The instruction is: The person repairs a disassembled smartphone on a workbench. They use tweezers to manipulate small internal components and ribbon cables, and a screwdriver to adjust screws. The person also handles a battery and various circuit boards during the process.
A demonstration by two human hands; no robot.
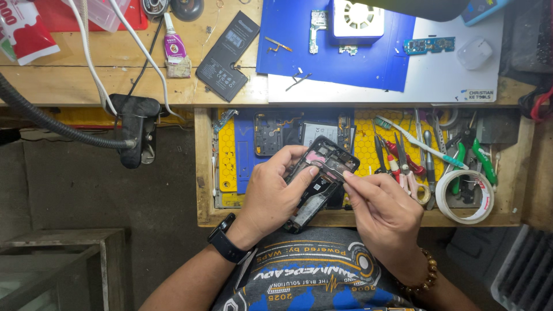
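Right fingers: I am pinching thumb and forefinger (352, 179) together on something small at the phone's upper edge; what sits between the tips is too small for me to tell.
Right hand (383, 210): it is hovering over the drawer's front edge, a bead bracelet (425, 279) circling the wrist.
Left fingers: I am wrapping them around the phone's left side, thumb (306, 174) pressing across its open back.
Left hand (271, 193): it is gripping the phone from below, a black watch (226, 241) sitting on the wrist.
Phone (322, 178): I am holding it tilted above the drawer's front edge, back cover off, insides showing, upper end pointing toward the bench.
Drawer (203, 173): it is standing pulled out under the bench, a yellow mat (227, 155) lining it.
Drawer middle: another opened phone (269, 133) is lying just behind the one in my hands.
Drawer right side: pliers, tweezers, a toothbrush (417, 143) and a tape roll (465, 197) are crowding together.
Bench: a black battery (227, 55) is lying near its front edge, left of a blue mat (288, 46).
Blue mat: a white fan unit (357, 20) is sitting at its back edge.
Bench left: a glue tube (173, 43) is resting beside white cables (95, 75).
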